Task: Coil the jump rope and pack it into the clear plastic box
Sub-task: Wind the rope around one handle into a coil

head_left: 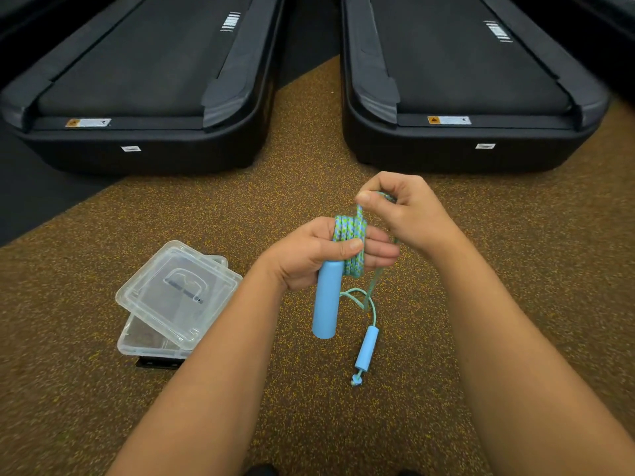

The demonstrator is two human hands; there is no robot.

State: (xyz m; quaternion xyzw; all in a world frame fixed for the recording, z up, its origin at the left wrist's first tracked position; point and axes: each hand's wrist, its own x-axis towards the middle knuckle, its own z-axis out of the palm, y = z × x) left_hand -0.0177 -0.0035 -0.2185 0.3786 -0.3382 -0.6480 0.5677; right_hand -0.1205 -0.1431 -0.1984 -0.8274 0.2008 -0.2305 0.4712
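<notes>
My left hand (pixel 309 255) grips a light blue handle (pixel 326 300) of the jump rope, which points down. Several turns of the blue-green rope (pixel 348 231) are wound around its fingers. Just above, my right hand (pixel 398 207) pinches a strand of the rope between thumb and fingers. A loose length of rope hangs down to the second blue handle (pixel 367 348), which lies on the floor. The clear plastic box (pixel 137 341) sits on the floor to the left, its clear lid (pixel 178 290) lying askew on top.
Two black treadmills (pixel 137 97) (pixel 464 91) stand ahead with a gap between them. The floor is brown speckled rubber (pixel 515 269), with a black mat at the far left. A small dark object lies under the box's near edge.
</notes>
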